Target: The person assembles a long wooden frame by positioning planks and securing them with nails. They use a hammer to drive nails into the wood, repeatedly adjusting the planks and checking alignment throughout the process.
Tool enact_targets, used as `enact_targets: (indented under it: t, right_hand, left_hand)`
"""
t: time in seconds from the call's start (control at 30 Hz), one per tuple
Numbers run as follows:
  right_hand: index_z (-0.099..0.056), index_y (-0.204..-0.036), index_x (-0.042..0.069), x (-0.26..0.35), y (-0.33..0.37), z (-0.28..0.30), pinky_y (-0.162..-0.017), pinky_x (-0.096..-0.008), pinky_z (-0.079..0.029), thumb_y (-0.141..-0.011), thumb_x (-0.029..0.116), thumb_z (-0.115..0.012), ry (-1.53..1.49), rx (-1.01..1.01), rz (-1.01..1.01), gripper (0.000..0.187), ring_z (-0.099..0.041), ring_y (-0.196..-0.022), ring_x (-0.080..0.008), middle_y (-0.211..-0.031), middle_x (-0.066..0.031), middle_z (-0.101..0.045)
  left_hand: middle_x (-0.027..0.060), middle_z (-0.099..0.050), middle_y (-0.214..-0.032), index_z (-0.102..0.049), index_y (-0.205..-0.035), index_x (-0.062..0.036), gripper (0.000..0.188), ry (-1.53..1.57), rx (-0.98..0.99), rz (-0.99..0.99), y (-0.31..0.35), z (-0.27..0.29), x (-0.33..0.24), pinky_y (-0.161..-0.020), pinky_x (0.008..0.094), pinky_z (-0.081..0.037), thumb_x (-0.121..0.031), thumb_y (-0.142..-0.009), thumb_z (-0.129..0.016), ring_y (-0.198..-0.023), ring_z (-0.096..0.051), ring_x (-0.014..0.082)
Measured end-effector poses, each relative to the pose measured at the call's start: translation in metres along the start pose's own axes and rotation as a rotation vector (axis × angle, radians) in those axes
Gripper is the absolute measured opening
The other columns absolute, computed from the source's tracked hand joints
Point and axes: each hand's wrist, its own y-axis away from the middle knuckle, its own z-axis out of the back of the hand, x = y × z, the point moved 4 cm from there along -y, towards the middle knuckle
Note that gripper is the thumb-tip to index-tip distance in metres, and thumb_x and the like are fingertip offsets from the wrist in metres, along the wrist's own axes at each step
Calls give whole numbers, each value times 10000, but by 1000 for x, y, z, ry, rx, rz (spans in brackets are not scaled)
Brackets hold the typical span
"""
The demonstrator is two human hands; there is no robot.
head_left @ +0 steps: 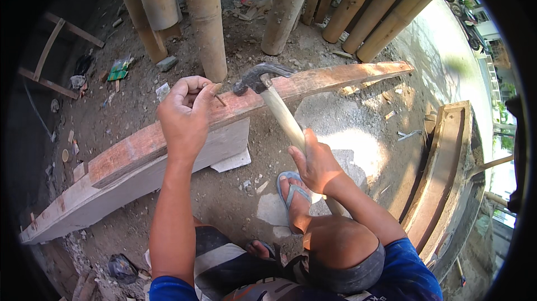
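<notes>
So the left hand (183,116) is resting on top of the long reddish plank (184,128), thumb and forefinger pinched shut on a small nail (220,99) that leans at a slant on the plank's top face. Looks to me like the pinch is there just to keep the nail standing, with the rest of the hand braced on the wood for steadiness.

The right hand (316,164) has its grip wrapped closed around the pale wooden handle of a claw hammer (263,80), held fairly far down the handle, probably for swing. The dark head sits just right of the nail, close but not touching as far as I can see.

The plank runs from near left to far right, lying along a grey board on edge underneath, which keeps it up off the dirt ground (235,200). The person is crouched close to it, one foot in a blue flip-flop (293,189) planted right under the hammer hand.

Around them: thick bamboo poles (204,16) standing at the far side, a curved wooden trough-like frame (444,167) on the right, scraps and litter scattered far left. Nothing's blocking the hammer, but those fingers sit awfully near the head.
</notes>
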Motion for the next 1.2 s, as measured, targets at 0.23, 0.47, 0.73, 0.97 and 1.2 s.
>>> enact_targets:
  t: [0.23,0.47,0.73,0.97,1.2]
  right_hand:
    - [-415,-1244,-30,-7,11,9,-702,-518,-535,-1041,203,-615,-19,64,85,369,-678,-791,-510,-809,-308,-669]
    - [-437,-1443,63,-14,56,51,-674,-380,-526,-1019,137,-610,-216,169,-58,463,-639,-737,-199,-820,-95,-624]
    - [-468,-1407,-8,53,106,117,-527,-291,-460,-1045,210,-588,-22,-386,236,439,-561,-561,-98,-697,-21,-579]
    - [-432,-1335,28,74,87,101,-640,-558,-488,-1001,168,-624,343,-49,213,410,-640,-719,-519,-721,-257,-626]
    - [-502,-1310,23,103,120,129,-647,-471,-527,-1002,159,-659,121,-511,278,372,-683,-713,-465,-789,-227,-661]
  left_hand:
    - [26,-720,-823,-723,-934,27,102,-308,148,1,3,-6,2,-690,269,-501,-70,-964,-724,-737,-616,79]
    - [144,-719,-893,-710,-972,-38,119,-459,151,-207,12,-6,-5,-709,431,-511,-147,-929,-730,-799,-672,347]
    - [149,-740,-981,-753,-1022,-82,139,-466,148,-273,18,-5,-4,-764,470,-543,-178,-925,-730,-905,-697,402]
    - [146,-736,-919,-754,-965,-44,163,-454,129,-288,17,-5,-6,-722,437,-531,-205,-936,-742,-823,-698,374]
    - [157,-743,-989,-775,-1008,-107,176,-478,161,-212,16,-5,-8,-770,496,-543,-260,-938,-724,-910,-702,411]
